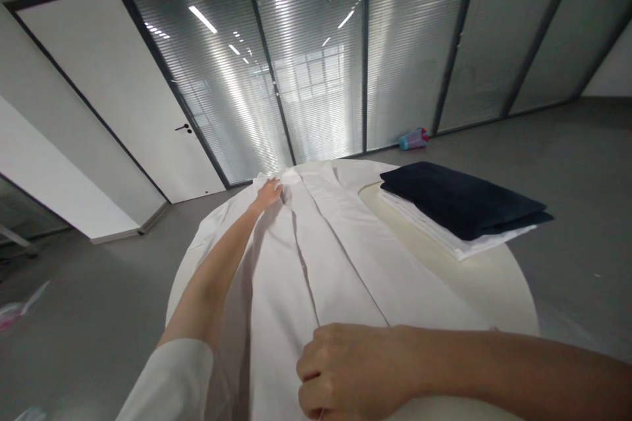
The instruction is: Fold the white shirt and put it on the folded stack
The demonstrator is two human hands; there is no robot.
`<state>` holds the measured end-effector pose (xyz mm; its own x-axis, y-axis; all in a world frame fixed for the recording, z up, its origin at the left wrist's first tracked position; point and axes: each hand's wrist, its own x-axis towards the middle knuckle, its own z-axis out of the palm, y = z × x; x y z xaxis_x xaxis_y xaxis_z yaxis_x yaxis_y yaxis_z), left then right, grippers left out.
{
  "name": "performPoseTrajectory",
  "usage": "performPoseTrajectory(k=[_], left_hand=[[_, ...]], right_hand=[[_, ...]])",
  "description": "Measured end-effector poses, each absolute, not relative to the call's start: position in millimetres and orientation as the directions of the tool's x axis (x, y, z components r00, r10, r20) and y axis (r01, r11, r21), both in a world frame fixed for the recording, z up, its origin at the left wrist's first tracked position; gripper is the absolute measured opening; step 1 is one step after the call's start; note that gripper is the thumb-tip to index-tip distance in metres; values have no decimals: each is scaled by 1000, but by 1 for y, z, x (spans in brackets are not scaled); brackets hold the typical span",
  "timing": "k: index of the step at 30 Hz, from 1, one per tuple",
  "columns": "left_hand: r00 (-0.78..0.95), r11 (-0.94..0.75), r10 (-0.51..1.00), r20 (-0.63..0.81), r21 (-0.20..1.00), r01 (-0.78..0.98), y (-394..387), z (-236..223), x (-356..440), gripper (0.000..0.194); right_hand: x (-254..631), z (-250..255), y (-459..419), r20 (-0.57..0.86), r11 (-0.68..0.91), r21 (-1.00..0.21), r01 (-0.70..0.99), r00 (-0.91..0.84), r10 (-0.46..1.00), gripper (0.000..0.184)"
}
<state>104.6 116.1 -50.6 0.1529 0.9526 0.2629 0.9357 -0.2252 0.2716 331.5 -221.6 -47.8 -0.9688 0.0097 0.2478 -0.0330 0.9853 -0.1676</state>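
Note:
A white shirt lies spread lengthwise over a round cream table, its collar at the far end. My left hand reaches to the far end and pinches the shirt by the collar. Close to me, my right hand is closed in a fist, gripping the shirt's near edge.
A folded dark navy garment rests on folded white cloth at the table's right side. Grey floor surrounds the table. Beyond are glass walls with blinds, a white door, and a small pink and blue object on the floor.

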Motion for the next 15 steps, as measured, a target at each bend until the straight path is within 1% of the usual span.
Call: performPoseTrajectory(k=[5, 9, 11, 13, 15], left_hand=[[104, -145, 978, 180, 231, 962, 132, -85, 107, 34], [93, -131, 979, 180, 210, 969, 136, -83, 97, 36], [65, -109, 973, 220, 196, 974, 135, -76, 87, 43], [34, -81, 969, 245, 182, 980, 135, -71, 78, 49], [17, -58, 973, 232, 169, 984, 136, -70, 72, 54]], right_hand=[[329, -52, -224, 222, 988, -153, -32, -975, 2, 16], [329, -52, -222, 184, 981, -190, -40, -983, -5, 20], [329, -50, -219, 214, 975, -216, -47, -977, 0, 24], [328, -47, -217, 306, 977, -211, -30, -951, 37, 35], [329, -46, -217, 373, 982, -186, 35, -922, 104, 54]])
